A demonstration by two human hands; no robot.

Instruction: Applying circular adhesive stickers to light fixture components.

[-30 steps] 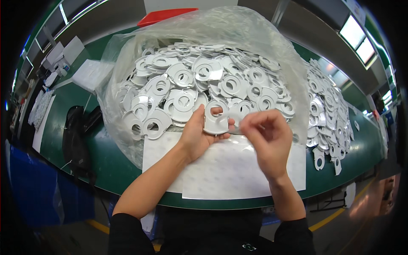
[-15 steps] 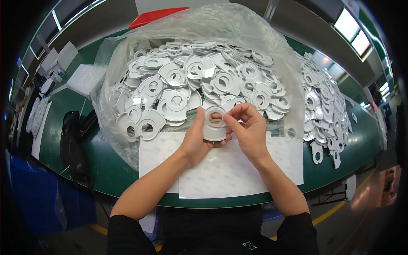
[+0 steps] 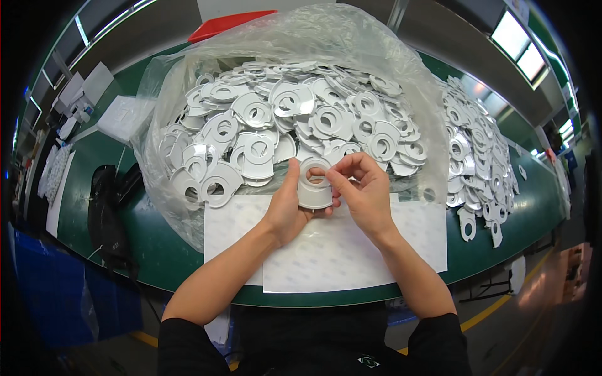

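Observation:
A white plastic part with a round ring opening is held up in front of me, over the far edge of the white sheets. My left hand wraps it from the left and below, thumb along its side. At the ring's right rim, the thumb and forefinger of my right hand are pinched together. Whether something thin sits between those fingertips is too small to make out. Just behind both hands lies a big heap of similar white ring parts in a clear plastic bag.
White sheets lie on the green table under my forearms. A second heap of white parts spreads at the right. A black bag lies at the left, and a red tray stands behind the plastic bag.
Almost nothing differs. The whole view has shifted very slightly, and both hands keep the same hold on the white part.

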